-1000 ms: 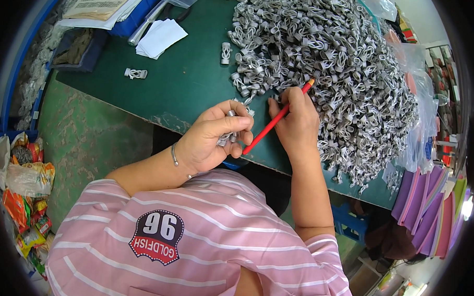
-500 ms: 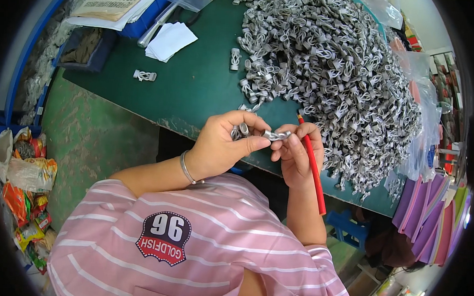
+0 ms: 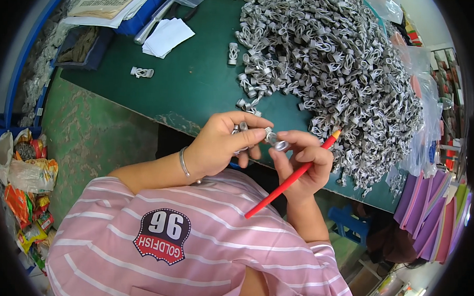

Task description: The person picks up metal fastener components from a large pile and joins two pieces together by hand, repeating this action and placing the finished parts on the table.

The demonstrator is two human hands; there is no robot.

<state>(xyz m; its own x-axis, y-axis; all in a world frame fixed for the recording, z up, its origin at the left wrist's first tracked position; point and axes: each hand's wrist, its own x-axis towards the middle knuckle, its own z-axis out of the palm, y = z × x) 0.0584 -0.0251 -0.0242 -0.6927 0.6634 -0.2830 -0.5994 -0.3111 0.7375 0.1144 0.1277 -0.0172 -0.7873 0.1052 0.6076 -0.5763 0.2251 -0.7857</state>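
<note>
The right grip (image 3: 308, 164) pinches a shiny metal piece (image 3: 281, 146) at its ten o'clock; the left grip (image 3: 224, 141) hugs little pieces (image 3: 242, 127).

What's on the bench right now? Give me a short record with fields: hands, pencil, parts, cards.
Left hand: curled around metal parts
Right hand: thumb and finger on one part, slightly blurred, its other end at the left fingertips
Pencil: red, slanted across the right hand, tip toward the pile
Pile: grey metal parts, right side of the green table
Loose parts: one near the cards, one left of the pile
Cards: white, overlapping, upper left
</note>
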